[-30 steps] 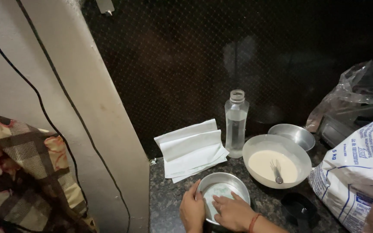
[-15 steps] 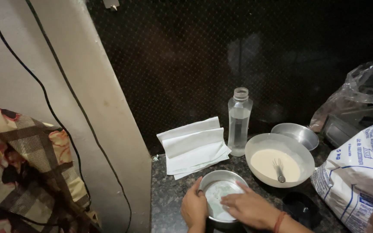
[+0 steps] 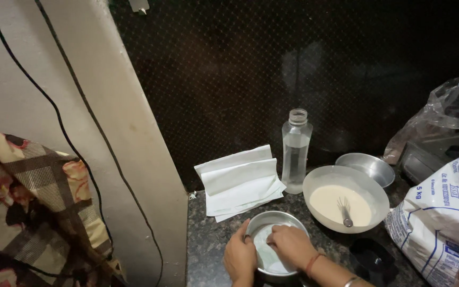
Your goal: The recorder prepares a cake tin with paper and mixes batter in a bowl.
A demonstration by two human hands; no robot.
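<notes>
Metal round pan (image 3: 293,219) gripped at its rim by left hand (image 3: 239,256), right hand (image 3: 292,245) pressing white paper (image 3: 265,250) flat inside.

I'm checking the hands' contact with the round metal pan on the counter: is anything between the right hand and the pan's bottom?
Yes. A white sheet of paper lies inside the round metal pan, and the right hand presses on it, so paper separates the palm from the bottom. The left hand grips the rim directly.
</notes>
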